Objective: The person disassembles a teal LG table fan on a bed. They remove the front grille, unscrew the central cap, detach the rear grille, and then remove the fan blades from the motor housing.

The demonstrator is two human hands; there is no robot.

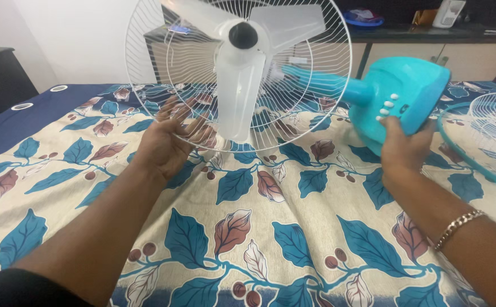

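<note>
Left hand [171, 136]: open, palm up and fingers spread, resting against the lower edge of the rear wire guard; it supports the guard and closes on nothing.
Right hand [402, 149]: wrapped around the underside of the turquoise fan base, thumb side up, holding it clear of the bed; a gold chain bracelet [458, 226] sits on that wrist.
Table fan: held tilted between both hands above the bed, face turned toward the camera.
Rear wire guard [162, 45]: white round cage, open at the front, with the 3 translucent white blades [237, 96] inside it and a black hub cap [243, 35] at their centre.
Turquoise fan base [404, 94]: joined to the guard by a short turquoise neck; a row of white push buttons shows on its face.
Front guard [481, 142]: a 2nd white wire grille with a turquoise rim, lying flat on the bed just right of the right hand, apart from the fan.
Bed [293, 227]: covered by a cream sheet printed with blue and brown leaves.
Worktop [418, 31]: dark counter behind, carrying a blue dish and a white box; what the dish contains cannot be told.
</note>
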